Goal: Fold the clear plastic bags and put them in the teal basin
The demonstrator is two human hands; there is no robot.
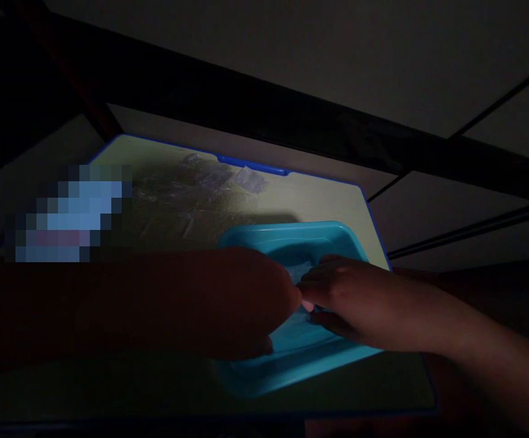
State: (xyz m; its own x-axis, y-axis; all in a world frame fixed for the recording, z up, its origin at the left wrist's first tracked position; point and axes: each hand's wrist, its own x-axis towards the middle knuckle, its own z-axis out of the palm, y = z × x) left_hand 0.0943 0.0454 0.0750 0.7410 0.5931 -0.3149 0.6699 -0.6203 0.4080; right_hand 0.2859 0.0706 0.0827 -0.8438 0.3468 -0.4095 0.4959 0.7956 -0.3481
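A turquoise plastic tray (pixel 264 386) rests on a pale table, with a thin, clear sheet-like material (pixel 292 331) inside it. My left hand (pixel 255 304) reaches in over the tray's left side, its fingers mostly hidden in shadow and behind the hand. My right hand (pixel 340 295) comes over the right side, fingers bent and pressed together low in the tray; what they hold, if anything, is too dark to make out. The two hands meet near the tray's middle.
The table (pixel 319 194) has a blue edge and a blue handle (pixel 253 165) at the back. Crumpled clear plastic film (pixel 191 201) lies behind the tray. A pixelated bright patch (pixel 77 213) is at the left. Dark floor tiles surround the table.
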